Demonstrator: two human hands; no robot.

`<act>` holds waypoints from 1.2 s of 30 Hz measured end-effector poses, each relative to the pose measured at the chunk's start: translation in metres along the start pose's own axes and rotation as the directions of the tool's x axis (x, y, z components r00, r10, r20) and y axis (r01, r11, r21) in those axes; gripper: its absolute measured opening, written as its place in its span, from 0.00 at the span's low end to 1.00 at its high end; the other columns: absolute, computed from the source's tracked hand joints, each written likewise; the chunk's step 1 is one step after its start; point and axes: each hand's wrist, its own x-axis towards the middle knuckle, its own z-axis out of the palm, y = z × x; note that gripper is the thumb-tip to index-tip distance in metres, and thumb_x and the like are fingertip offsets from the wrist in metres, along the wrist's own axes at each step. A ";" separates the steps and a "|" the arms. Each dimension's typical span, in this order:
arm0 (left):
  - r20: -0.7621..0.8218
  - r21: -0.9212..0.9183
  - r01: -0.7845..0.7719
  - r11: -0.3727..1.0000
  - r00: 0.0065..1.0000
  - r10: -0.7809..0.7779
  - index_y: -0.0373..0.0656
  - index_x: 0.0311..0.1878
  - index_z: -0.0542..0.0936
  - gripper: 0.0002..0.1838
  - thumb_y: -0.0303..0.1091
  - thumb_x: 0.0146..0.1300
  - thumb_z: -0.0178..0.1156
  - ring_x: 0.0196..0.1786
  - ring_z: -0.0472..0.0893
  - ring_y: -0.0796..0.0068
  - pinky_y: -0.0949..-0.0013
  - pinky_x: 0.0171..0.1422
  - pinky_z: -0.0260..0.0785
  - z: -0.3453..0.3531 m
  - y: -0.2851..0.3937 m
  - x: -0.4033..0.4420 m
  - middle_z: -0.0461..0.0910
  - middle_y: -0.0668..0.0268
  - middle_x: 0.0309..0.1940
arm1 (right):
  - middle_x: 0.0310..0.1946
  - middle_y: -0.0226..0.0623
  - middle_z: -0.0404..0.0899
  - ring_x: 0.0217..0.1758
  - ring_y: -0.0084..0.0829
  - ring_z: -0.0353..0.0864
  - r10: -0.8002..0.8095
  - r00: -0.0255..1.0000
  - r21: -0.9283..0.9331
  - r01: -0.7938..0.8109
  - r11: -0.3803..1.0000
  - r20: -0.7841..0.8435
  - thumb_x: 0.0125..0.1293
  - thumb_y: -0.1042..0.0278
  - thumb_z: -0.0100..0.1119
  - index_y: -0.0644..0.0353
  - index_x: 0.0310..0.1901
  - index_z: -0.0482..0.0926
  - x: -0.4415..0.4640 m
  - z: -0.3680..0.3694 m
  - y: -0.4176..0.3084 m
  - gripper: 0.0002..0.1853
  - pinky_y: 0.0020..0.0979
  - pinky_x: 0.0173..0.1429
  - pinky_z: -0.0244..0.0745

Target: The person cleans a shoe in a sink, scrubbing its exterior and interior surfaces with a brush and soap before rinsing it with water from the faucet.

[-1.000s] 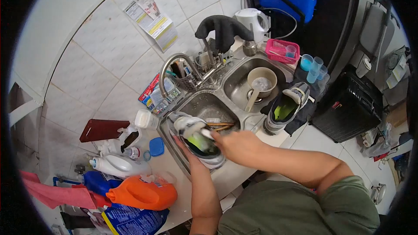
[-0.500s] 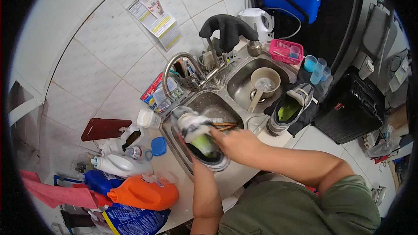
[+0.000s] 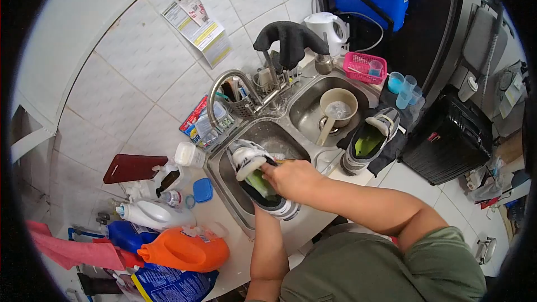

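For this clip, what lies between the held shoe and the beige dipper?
In the head view: partly the right hand, then the left basin and the steel divider.

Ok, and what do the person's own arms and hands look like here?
A short olive-green sleeve shows on the right side. The right forearm and left forearm are uncovered, with no watch or bracelet visible. The right hand is ungloved; the left fingers are hidden.
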 end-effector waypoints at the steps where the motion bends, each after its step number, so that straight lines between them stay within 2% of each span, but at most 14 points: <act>1: -0.021 0.198 -0.043 0.979 0.999 0.049 0.48 0.61 0.75 0.32 0.65 0.69 0.50 0.56 0.80 0.59 0.56 0.66 0.71 0.000 0.006 0.001 0.79 0.60 0.56 | 0.19 0.48 0.80 0.23 0.50 0.83 0.008 1.000 0.005 -0.008 1.000 0.013 0.74 0.57 0.51 0.53 0.62 0.76 -0.001 -0.006 -0.005 0.19 0.50 0.28 0.77; 2: -0.029 0.378 -0.087 0.922 0.994 0.106 0.48 0.61 0.75 0.32 0.65 0.68 0.51 0.56 0.80 0.59 0.55 0.66 0.72 -0.002 0.009 0.005 0.79 0.60 0.57 | 0.19 0.48 0.80 0.23 0.51 0.83 0.040 0.998 0.013 -0.041 0.999 0.054 0.74 0.57 0.51 0.53 0.61 0.76 -0.014 -0.021 -0.009 0.19 0.50 0.28 0.77; 5: 0.199 0.390 -0.024 0.921 0.978 -0.058 0.49 0.69 0.71 0.41 0.72 0.66 0.46 0.60 0.79 0.55 0.50 0.65 0.74 0.013 0.019 -0.005 0.77 0.59 0.62 | 0.20 0.48 0.81 0.23 0.52 0.83 0.102 0.977 0.039 -0.111 0.993 0.185 0.75 0.56 0.50 0.54 0.56 0.77 -0.049 -0.045 -0.020 0.16 0.50 0.27 0.76; 8: -0.102 0.541 -0.041 0.840 0.988 0.114 0.49 0.68 0.72 0.40 0.72 0.66 0.47 0.62 0.77 0.58 0.52 0.69 0.69 0.079 -0.029 -0.027 0.77 0.61 0.62 | 0.19 0.47 0.80 0.23 0.51 0.83 0.038 0.998 0.032 -0.036 0.999 -0.049 0.75 0.56 0.50 0.53 0.60 0.76 -0.008 0.001 0.009 0.18 0.49 0.26 0.76; 12: 0.086 0.438 -0.149 0.887 0.989 0.124 0.48 0.67 0.72 0.38 0.69 0.66 0.49 0.62 0.77 0.59 0.55 0.69 0.69 0.003 0.003 -0.008 0.77 0.61 0.62 | 0.19 0.49 0.80 0.22 0.51 0.82 -0.003 1.000 0.036 0.002 0.999 0.021 0.74 0.56 0.51 0.54 0.62 0.74 -0.004 0.000 -0.005 0.19 0.51 0.27 0.76; 16: 0.047 0.513 -0.143 0.846 0.989 0.138 0.47 0.61 0.75 0.30 0.62 0.70 0.47 0.53 0.82 0.60 0.55 0.60 0.77 0.033 0.014 -0.012 0.81 0.60 0.54 | 0.19 0.50 0.79 0.21 0.52 0.82 0.068 0.981 0.088 -0.085 0.993 0.180 0.74 0.56 0.51 0.55 0.60 0.77 -0.043 -0.041 -0.025 0.19 0.51 0.27 0.77; 19: 0.162 0.586 -0.185 0.789 0.981 0.110 0.48 0.64 0.73 0.32 0.64 0.71 0.46 0.56 0.81 0.59 0.55 0.61 0.75 0.020 0.006 -0.002 0.80 0.61 0.57 | 0.20 0.51 0.80 0.23 0.52 0.82 0.019 1.000 0.081 -0.020 0.997 0.014 0.74 0.56 0.51 0.54 0.62 0.76 0.000 0.013 0.001 0.20 0.51 0.29 0.77; 21: 0.093 0.272 -0.019 0.962 0.996 -0.006 0.49 0.65 0.72 0.34 0.66 0.70 0.45 0.58 0.80 0.58 0.53 0.62 0.75 0.002 0.019 -0.006 0.78 0.60 0.59 | 0.22 0.52 0.81 0.26 0.53 0.84 0.020 0.997 0.077 -0.026 0.997 0.077 0.75 0.55 0.49 0.55 0.64 0.75 0.023 0.018 0.003 0.21 0.51 0.30 0.78; 23: -0.092 0.558 -0.132 0.819 0.971 0.219 0.50 0.69 0.70 0.39 0.71 0.69 0.42 0.63 0.77 0.56 0.51 0.67 0.71 0.057 -0.004 -0.029 0.75 0.59 0.64 | 0.23 0.52 0.82 0.28 0.52 0.85 0.025 0.994 0.014 -0.027 1.000 0.102 0.75 0.55 0.49 0.55 0.65 0.74 0.002 -0.001 -0.012 0.22 0.51 0.31 0.78; 26: -0.168 0.549 -0.077 0.832 0.965 0.200 0.49 0.68 0.72 0.35 0.66 0.70 0.47 0.59 0.79 0.58 0.55 0.65 0.71 0.097 -0.009 -0.047 0.78 0.63 0.60 | 0.22 0.51 0.82 0.27 0.49 0.85 0.068 0.977 -0.052 -0.059 0.997 0.200 0.73 0.60 0.49 0.55 0.69 0.68 -0.028 -0.021 -0.024 0.25 0.49 0.30 0.79; 28: -0.135 0.544 -0.112 0.832 0.967 0.218 0.49 0.68 0.72 0.36 0.68 0.69 0.48 0.60 0.79 0.59 0.54 0.66 0.71 0.095 -0.018 -0.043 0.78 0.63 0.61 | 0.22 0.51 0.82 0.26 0.49 0.85 0.111 0.963 -0.040 -0.105 0.994 0.245 0.71 0.63 0.49 0.57 0.70 0.66 -0.032 -0.025 -0.023 0.27 0.49 0.30 0.79; 30: -0.118 0.545 -0.119 0.830 0.969 0.216 0.49 0.68 0.73 0.38 0.69 0.68 0.49 0.60 0.78 0.59 0.52 0.66 0.71 0.089 -0.032 -0.043 0.78 0.63 0.61 | 0.22 0.49 0.83 0.26 0.50 0.85 0.061 0.995 -0.079 -0.055 0.995 0.083 0.69 0.65 0.51 0.63 0.66 0.68 -0.004 0.002 -0.013 0.25 0.48 0.30 0.78; 33: 0.138 0.356 -0.095 0.930 0.989 0.048 0.49 0.72 0.68 0.42 0.72 0.68 0.44 0.67 0.73 0.57 0.52 0.73 0.64 0.026 0.016 -0.025 0.72 0.61 0.68 | 0.24 0.48 0.83 0.27 0.50 0.85 -0.035 0.999 -0.053 0.036 0.998 0.015 0.71 0.62 0.51 0.61 0.65 0.71 0.018 0.017 -0.003 0.23 0.48 0.30 0.78; 36: -0.066 0.569 -0.232 0.789 0.944 0.325 0.49 0.74 0.66 0.47 0.77 0.65 0.44 0.70 0.70 0.55 0.51 0.75 0.62 0.073 0.010 -0.042 0.69 0.61 0.71 | 0.26 0.50 0.84 0.29 0.50 0.86 0.007 0.984 0.032 -0.013 0.999 0.177 0.73 0.60 0.49 0.59 0.65 0.72 -0.012 -0.041 -0.037 0.23 0.50 0.33 0.79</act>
